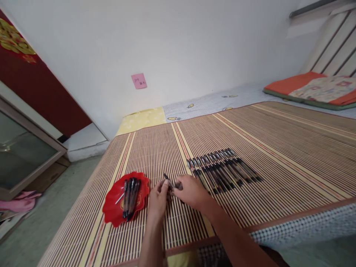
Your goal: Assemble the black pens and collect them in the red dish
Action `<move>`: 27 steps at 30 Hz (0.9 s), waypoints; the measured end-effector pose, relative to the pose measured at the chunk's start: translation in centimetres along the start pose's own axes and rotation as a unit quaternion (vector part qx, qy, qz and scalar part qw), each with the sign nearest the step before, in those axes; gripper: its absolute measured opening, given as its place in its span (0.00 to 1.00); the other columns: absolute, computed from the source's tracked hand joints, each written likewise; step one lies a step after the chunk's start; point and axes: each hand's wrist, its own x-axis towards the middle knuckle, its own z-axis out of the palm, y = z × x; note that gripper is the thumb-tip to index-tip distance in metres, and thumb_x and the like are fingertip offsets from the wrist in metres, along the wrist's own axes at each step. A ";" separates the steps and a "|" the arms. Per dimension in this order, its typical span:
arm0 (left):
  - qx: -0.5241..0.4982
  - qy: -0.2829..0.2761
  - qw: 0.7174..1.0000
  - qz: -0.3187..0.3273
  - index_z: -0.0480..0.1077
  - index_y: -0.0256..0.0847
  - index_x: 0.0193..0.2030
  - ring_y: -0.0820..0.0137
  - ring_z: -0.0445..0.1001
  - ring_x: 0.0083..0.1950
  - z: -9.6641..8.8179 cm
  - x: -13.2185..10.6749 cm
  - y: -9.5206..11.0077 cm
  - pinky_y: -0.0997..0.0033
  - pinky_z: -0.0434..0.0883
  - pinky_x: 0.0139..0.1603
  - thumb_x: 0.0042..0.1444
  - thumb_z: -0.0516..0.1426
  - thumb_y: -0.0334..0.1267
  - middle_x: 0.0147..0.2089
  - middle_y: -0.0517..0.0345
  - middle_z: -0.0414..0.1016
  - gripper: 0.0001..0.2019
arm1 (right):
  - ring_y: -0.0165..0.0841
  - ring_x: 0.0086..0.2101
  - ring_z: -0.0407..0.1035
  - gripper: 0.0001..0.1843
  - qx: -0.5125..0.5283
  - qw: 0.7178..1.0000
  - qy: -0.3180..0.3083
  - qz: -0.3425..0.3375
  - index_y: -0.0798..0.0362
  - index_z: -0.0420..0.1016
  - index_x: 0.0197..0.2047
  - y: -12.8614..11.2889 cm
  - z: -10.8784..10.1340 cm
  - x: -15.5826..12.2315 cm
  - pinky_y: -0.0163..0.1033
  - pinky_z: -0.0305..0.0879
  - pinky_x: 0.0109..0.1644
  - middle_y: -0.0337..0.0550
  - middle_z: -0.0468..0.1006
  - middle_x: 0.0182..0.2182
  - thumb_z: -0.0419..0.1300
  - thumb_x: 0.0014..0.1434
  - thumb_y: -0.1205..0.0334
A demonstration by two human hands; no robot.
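Between my two hands, low over the striped mat, is a dark pen (166, 176). My left hand (158, 198) is closed, pinching the pen with thumb and fingers. From the right, my right hand (191, 191) closes its fingers on the pen's other end, which they partly hide. Left of my hands, a red scalloped plate (110, 211) holds several dark pens (130, 196) and a thin white stick (119, 198). To the right lies a neat slanted row of pens (222, 174), with short cap-like pieces (208, 158) along its far end; whether these are joined to the pens I cannot tell.
A bamboo mat (150, 148) covers the bed. Beyond it is a white wall with a pink note (139, 81). A folded orange and floral cloth (311, 89) lies at the far right. On the left, the bed's edge drops to the floor (75, 185).
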 end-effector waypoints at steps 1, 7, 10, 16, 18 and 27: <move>-0.012 -0.014 1.000 -0.005 0.74 0.37 0.31 0.66 0.73 0.31 -0.1 0.0 0.0 0.68 0.70 0.36 0.51 0.61 0.59 0.29 0.55 0.76 0.23 | 0.31 0.29 0.70 0.08 0.028 0.999 0.001 -0.016 0.53 0.75 0.29 -0.3 0.3 0.0 0.34 0.53 0.30 0.42 0.79 0.27 0.61 0.58 0.60; -0.073 0.003 0.997 -0.038 0.73 0.37 0.31 0.67 0.73 0.30 -0.4 0.0 -0.3 0.69 0.70 0.33 0.47 0.64 0.60 0.28 0.56 0.75 0.24 | 0.35 0.41 0.71 0.12 -0.007 0.998 0.059 -0.024 0.56 0.79 0.43 0.9 -0.3 0.7 0.36 0.61 0.44 0.49 0.80 0.41 0.53 0.65 0.65; -0.101 0.015 0.993 -0.050 0.73 0.36 0.33 0.69 0.72 0.26 -0.4 0.0 -0.5 0.70 0.71 0.29 0.47 0.64 0.60 0.26 0.58 0.74 0.25 | 0.41 0.49 0.69 0.19 -0.115 0.988 0.097 0.035 0.61 0.77 0.52 3.3 -1.4 1.1 0.40 0.60 0.52 0.57 0.76 0.47 0.49 0.64 0.72; -0.119 0.006 0.992 -0.039 0.74 0.34 0.35 0.72 0.72 0.25 -0.2 0.0 -0.6 0.74 0.70 0.27 0.50 0.64 0.58 0.25 0.58 0.74 0.24 | 0.43 0.47 0.70 0.23 -0.180 0.977 0.081 0.077 0.57 0.79 0.52 6.7 -1.6 1.5 0.42 0.62 0.49 0.57 0.75 0.45 0.46 0.65 0.73; -0.115 0.001 0.993 -0.034 0.74 0.34 0.35 0.73 0.71 0.24 -0.3 0.0 -0.6 0.74 0.69 0.27 0.52 0.63 0.58 0.25 0.59 0.74 0.23 | 0.43 0.47 0.70 0.23 -0.182 0.978 0.072 0.072 0.56 0.79 0.53 6.9 -1.4 1.5 0.41 0.62 0.49 0.57 0.74 0.45 0.47 0.64 0.74; -0.109 -0.001 0.993 -0.034 0.73 0.35 0.34 0.74 0.69 0.24 -0.2 -0.3 -0.4 0.75 0.68 0.26 0.51 0.63 0.58 0.24 0.60 0.72 0.23 | 0.36 0.47 0.72 0.22 -0.087 0.996 0.018 0.002 0.53 0.80 0.51 6.4 -1.3 1.8 0.36 0.61 0.49 0.52 0.77 0.47 0.48 0.63 0.75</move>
